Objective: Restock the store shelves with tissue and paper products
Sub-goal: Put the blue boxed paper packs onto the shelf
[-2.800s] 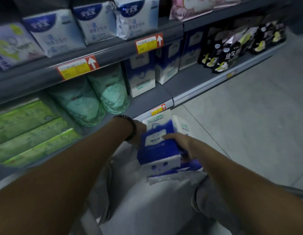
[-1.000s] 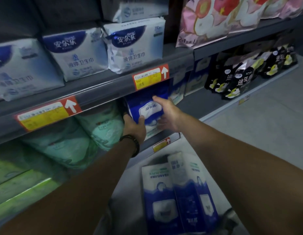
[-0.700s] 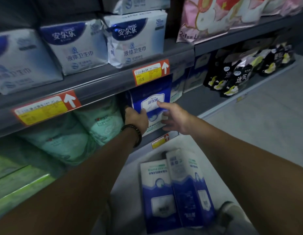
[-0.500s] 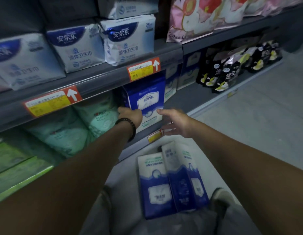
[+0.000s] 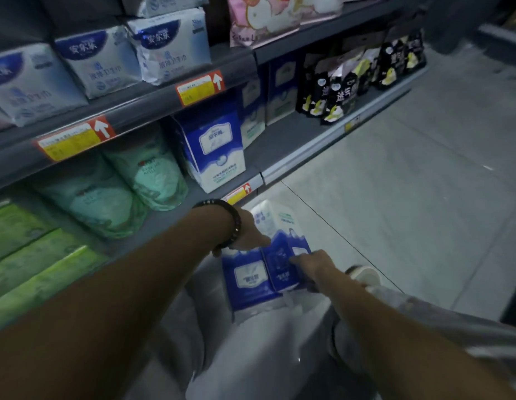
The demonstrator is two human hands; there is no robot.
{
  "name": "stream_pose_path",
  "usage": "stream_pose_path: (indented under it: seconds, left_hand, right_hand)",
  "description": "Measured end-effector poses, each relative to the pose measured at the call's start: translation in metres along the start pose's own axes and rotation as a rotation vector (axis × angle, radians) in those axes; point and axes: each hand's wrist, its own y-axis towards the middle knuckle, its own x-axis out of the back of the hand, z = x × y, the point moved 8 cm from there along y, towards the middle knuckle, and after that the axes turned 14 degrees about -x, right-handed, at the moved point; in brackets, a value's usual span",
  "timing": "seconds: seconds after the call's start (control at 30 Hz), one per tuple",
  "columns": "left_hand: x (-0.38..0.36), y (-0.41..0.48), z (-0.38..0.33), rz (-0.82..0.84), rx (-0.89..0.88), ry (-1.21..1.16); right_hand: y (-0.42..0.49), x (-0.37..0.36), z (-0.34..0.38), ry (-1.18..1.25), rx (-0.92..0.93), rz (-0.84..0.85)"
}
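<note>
Head view: two blue packs stand by my knees, the left pack touching the right pack. My right hand grips the right pack's side. My left hand lies on their tops, fingers hidden, grip unclear. One shelf pack stands at the shelf edge with room to its right. The floor is open rightward.

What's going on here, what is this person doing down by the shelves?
A person is restocking tissue. The left hand and right hand are down on two blue packs lying in front of them by the knees; whether either hand has a grip yet is unclear. A matching pack already stands on the bottom shelf, beside green rolls.
</note>
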Motion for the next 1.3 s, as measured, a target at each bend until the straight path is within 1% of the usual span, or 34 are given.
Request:
stream_pose_path:
  seconds: [0.1, 0.2, 0.3, 0.4, 0.5, 0.67, 0.77, 0.87, 0.93, 1.07, 1.17, 1.27, 1.3]
  left_hand:
    - [-0.016, 0.026, -0.012, 0.045, -0.049, 0.071]
    - [-0.019, 0.048, -0.021, 0.085, -0.073, 0.198]
    - [-0.011, 0.063, -0.036, 0.069, -0.116, 0.265]
    - [-0.004, 0.069, -0.054, 0.042, -0.187, 0.216]
    - [0.001, 0.074, -0.059, 0.051, -0.211, 0.235]
    - [-0.003, 0.083, -0.054, 0.093, -0.184, 0.272]
    - [0.003, 0.08, -0.058, 0.076, -0.205, 0.263]
    - [0.009, 0.078, -0.056, 0.053, -0.219, 0.274]
    - [0.008, 0.077, -0.051, 0.065, -0.203, 0.285]
    - [0.007, 0.078, -0.035, 0.061, -0.16, 0.317]
    - [0.006, 0.084, -0.022, -0.001, -0.136, 0.243]
    - [0.014, 0.088, -0.019, -0.183, -0.18, 0.206]
    - [0.019, 0.086, -0.022, -0.254, -0.204, 0.179]
  right_hand:
    - [0.015, -0.008, -0.052, 0.196, -0.216, 0.026]
    - [0.03, -0.021, -0.08, 0.334, -0.332, 0.079]
    - [0.039, -0.044, -0.083, 0.548, -0.358, 0.25]
    - [0.046, -0.069, -0.071, 0.807, -0.357, 0.458]
    - [0.047, -0.076, -0.065, 0.892, -0.398, 0.488]
    - [0.061, -0.068, -0.063, 0.883, -0.466, 0.477]
    - [0.055, -0.052, -0.055, 0.907, -0.487, 0.437]
    - [0.051, -0.04, -0.044, 0.899, -0.449, 0.414]
    - [0.041, -0.031, -0.03, 0.875, -0.403, 0.403]
    - [0.03, 0.011, 0.01, 0.84, -0.316, 0.257]
    - [0.02, 0.043, 0.039, 0.7, -0.243, 0.125]
    - [-0.031, 0.079, 0.076, 0.686, -0.137, -0.019]
    - [-0.047, 0.088, 0.089, 0.686, -0.093, -0.041]
